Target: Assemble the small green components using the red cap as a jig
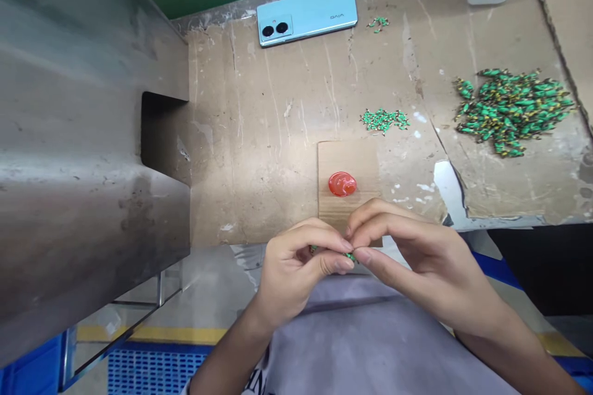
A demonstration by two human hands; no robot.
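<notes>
My left hand (301, 265) pinches a small green piece (349, 256) between thumb and fingertips, over the table's near edge. Another bit of green (314, 249) shows inside its curled fingers. Meeting it from the other side, my right hand (412, 253) has thumb and index finger closed at the end of the same piece; the fingertips partly hide it. Just beyond the hands, a wooden board (327, 205) carries a red blob (342, 184), glossy and oval. Past that lies a small pile of green pieces (383, 120) with dark ends.
A larger heap of green pieces (514, 108) with yellow and dark ends lies at the right. A light blue phone (310, 12) rests at the back, with a few green bits (378, 24) beside it. A metal housing (92, 136) borders the cardboard-covered table (241, 166) on the left.
</notes>
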